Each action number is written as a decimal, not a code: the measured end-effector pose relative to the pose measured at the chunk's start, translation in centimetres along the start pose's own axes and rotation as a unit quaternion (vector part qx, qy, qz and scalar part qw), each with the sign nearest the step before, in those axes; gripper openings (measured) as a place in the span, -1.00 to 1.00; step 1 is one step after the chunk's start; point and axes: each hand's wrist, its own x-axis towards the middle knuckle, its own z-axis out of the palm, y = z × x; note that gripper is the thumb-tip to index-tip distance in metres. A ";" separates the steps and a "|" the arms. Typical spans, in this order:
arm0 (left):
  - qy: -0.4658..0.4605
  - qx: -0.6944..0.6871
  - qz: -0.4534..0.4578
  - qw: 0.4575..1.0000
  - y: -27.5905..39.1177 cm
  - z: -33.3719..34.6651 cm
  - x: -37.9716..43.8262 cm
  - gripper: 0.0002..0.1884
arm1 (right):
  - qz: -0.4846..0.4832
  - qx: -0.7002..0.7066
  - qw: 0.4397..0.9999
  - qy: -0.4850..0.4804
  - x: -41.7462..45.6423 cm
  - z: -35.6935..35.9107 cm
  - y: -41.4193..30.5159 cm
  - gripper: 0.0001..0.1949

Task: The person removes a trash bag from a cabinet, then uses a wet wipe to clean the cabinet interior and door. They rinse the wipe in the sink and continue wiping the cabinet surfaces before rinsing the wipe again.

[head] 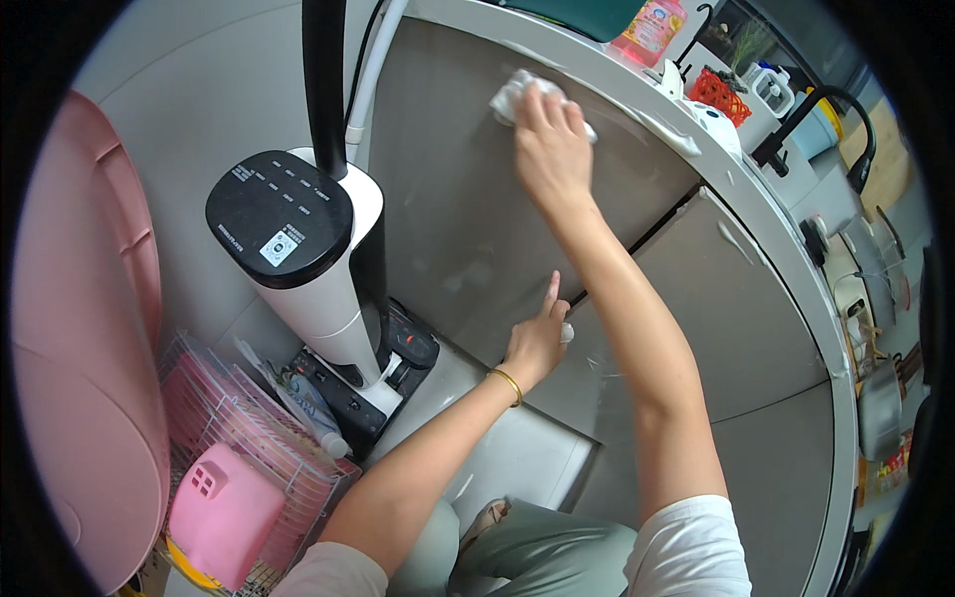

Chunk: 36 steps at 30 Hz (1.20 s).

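Note:
My right hand (pixel 556 153) presses a crumpled white cloth or tissue (pixel 515 93) flat against a grey-brown cabinet door (pixel 448 164), near its upper edge. White foam (pixel 664 130) lies in streaks along the rim just under the worktop, and one smear sits on the neighbouring door (pixel 735 298). Lower down, my left hand (pixel 537 347), with a gold bangle (pixel 507 386) on its wrist, points its index finger upward close to the door. Its other fingers are curled around a small white thing (pixel 567 333), mostly hidden, whose kind I cannot tell.
A black and white upright floor washer (pixel 313 298) stands in its dock left of the door. Behind it runs a white pipe (pixel 373 67). A large pink tub (pixel 89 336) and a wire basket (pixel 246 425) are at left. The worktop (pixel 783 216) holds a pink bottle (pixel 653 30) and a black faucet (pixel 821 112).

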 end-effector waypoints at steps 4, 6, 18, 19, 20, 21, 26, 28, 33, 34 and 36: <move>-0.011 0.002 -0.014 1.000 -0.6 0.0 0.3 -0.59 | 0.010 0.000 1.000 0.015 -2.6 -0.9 2.0 -0.63; -0.003 0.009 -0.002 1.000 -0.9 -0.4 0.3 -0.57 | 0.031 -0.036 0.999 0.005 -5.4 -2.6 3.7 -0.63; -0.023 -0.003 -0.016 1.000 -1.0 -0.4 0.0 -0.57 | -0.034 -0.051 0.998 -0.031 -4.8 -3.2 4.0 -0.56; -0.021 -0.002 -0.012 1.000 -1.0 -0.5 -0.1 -0.56 | -0.025 -0.045 0.998 -0.040 -5.2 -3.4 4.2 -0.54; -0.020 -0.002 -0.009 1.000 -1.0 -0.6 -0.1 -0.56 | -0.023 -0.035 0.999 -0.025 -4.8 -3.0 4.0 -0.55; -0.032 -0.003 -0.014 0.999 -0.5 -0.6 -0.2 -0.56 | -0.021 -0.033 0.999 -0.018 -4.0 -3.2 3.9 -0.56; -0.037 -0.027 -0.043 0.998 0.1 0.7 0.3 -0.58 | -0.042 -0.043 0.998 -0.015 -0.3 -1.6 2.3 -0.64; -0.016 -0.035 -0.034 0.999 -0.1 0.3 0.3 -0.58 | -0.079 -0.040 0.995 -0.042 -2.2 -2.4 3.3 -0.63; -0.004 -0.053 -0.038 0.998 1.5 -0.2 0.6 -0.58 | -0.048 -0.043 0.997 -0.034 -1.8 -3.4 4.4 -0.64; -0.009 -0.056 -0.048 0.997 2.2 -0.5 0.8 -0.58 | -0.015 -0.021 0.999 -0.038 -1.4 -3.0 3.6 -0.66; 0.006 -0.064 -0.068 0.996 2.4 -0.6 0.7 -0.57 | -0.029 -0.018 0.997 -0.075 -1.7 -2.8 2.1 -0.68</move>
